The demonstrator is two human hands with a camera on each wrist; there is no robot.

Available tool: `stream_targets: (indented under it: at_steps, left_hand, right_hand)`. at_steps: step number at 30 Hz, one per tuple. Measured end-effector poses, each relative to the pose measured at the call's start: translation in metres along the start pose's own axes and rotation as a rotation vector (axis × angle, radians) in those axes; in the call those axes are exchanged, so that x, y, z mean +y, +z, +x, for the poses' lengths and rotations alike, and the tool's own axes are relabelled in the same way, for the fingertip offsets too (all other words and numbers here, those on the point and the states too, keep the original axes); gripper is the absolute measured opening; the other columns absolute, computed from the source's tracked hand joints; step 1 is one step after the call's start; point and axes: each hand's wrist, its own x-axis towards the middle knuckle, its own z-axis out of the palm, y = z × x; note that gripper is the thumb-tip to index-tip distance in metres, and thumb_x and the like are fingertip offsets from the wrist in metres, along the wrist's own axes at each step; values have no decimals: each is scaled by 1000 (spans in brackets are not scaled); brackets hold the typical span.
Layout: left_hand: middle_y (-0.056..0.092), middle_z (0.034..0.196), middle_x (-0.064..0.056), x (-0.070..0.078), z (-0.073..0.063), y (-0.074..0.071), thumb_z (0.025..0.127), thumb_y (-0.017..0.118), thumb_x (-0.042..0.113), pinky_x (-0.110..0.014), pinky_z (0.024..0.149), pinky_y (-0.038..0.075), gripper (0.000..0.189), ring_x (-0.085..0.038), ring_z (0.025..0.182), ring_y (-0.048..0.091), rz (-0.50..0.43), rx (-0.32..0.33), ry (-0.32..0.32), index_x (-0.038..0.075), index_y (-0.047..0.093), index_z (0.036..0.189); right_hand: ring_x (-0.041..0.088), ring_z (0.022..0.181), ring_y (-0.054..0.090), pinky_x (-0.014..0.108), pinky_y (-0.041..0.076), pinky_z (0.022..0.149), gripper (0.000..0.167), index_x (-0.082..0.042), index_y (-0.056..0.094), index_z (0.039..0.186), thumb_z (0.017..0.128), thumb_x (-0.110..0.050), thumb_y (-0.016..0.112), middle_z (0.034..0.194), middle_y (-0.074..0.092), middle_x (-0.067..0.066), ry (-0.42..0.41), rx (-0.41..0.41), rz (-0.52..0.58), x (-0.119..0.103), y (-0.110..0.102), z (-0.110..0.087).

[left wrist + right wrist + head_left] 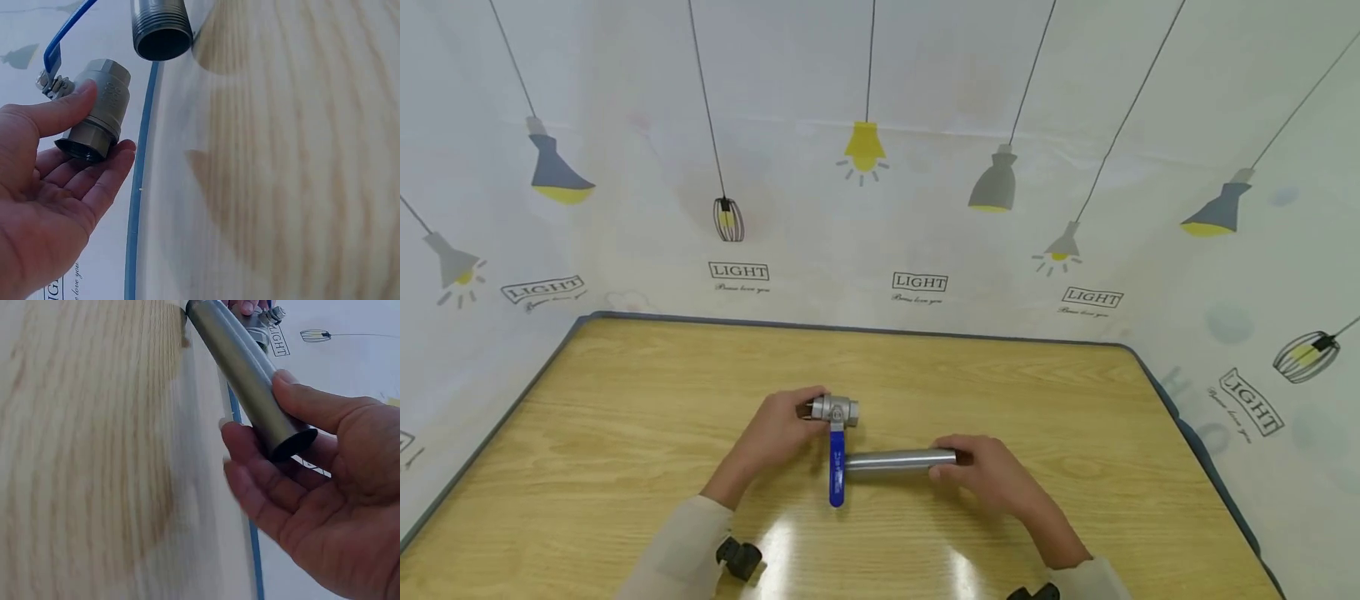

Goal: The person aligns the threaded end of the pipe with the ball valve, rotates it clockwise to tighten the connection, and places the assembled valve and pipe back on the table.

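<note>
A metal ball valve (836, 409) with a long blue lever handle (837, 468) is gripped by my left hand (781, 427), thumb on one side of its body and fingers on the other. The valve's open end (84, 149) faces my palm in the left wrist view. My right hand (992, 475) holds a straight steel pipe (898, 461) near its right end, between thumb and fingers. Screw threads (164, 31) ring the pipe's far end. In the head view that end lies beside the blue handle; pipe and valve body are apart.
Beneath both hands spreads a wood-grain table (625, 433) with a dark blue edge (850, 328). White sheeting (805, 208) printed with lamps stands around its back and sides. Black wrist devices (739, 558) sit on the sleeves.
</note>
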Motion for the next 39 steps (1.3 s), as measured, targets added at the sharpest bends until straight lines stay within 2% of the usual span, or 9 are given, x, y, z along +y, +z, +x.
stream_targets:
  at_steps: [4,7,13,19,25,29,39]
  left_hand:
    - [64,123,-13,2,0,-2,87,68,9,-38,88,53,45,-29,112,63,-88,15,-39,6,59,132]
    - [65,121,-14,4,-1,-4,86,70,8,-37,86,53,45,-30,110,63,-140,42,-73,7,61,130]
    - [64,122,-16,5,-3,-6,81,70,2,-36,87,52,49,-31,111,61,-245,66,-99,4,61,129]
    - [65,121,-14,10,-7,-7,81,71,1,-37,89,52,48,-29,110,62,-286,72,-120,6,62,128]
    - [67,118,-13,18,-9,-9,81,73,1,-37,90,52,45,-28,107,63,-334,81,-117,8,65,124]
    - [67,118,-13,21,-9,-10,80,73,1,-36,90,53,45,-27,107,63,-336,104,-111,8,66,124]
    - [69,114,-12,26,-16,-15,79,76,4,-35,87,53,40,-26,106,64,-336,153,-98,9,69,118]
  right_hand:
    - [20,90,65,36,55,76,48,-1,62,123,88,-33,70,103,67,10,34,17,242,3,3,0]
    - [23,92,67,38,56,80,46,4,60,122,88,-26,71,103,68,13,27,35,392,4,5,1]
    - [25,92,68,37,56,83,44,9,55,123,89,-15,69,108,64,20,38,80,581,7,5,2]
    - [23,91,69,37,55,85,46,14,49,128,90,-8,67,108,60,16,45,129,728,7,1,2]
    - [21,88,70,33,55,84,34,3,57,122,91,-6,66,107,58,14,25,140,893,5,-10,-1]
    - [21,88,71,32,55,84,25,-4,61,118,92,-5,63,110,56,13,-16,148,940,2,-17,-1]
    - [20,90,70,32,55,85,23,-6,61,117,93,-6,62,109,57,11,-61,181,920,-6,-33,4]
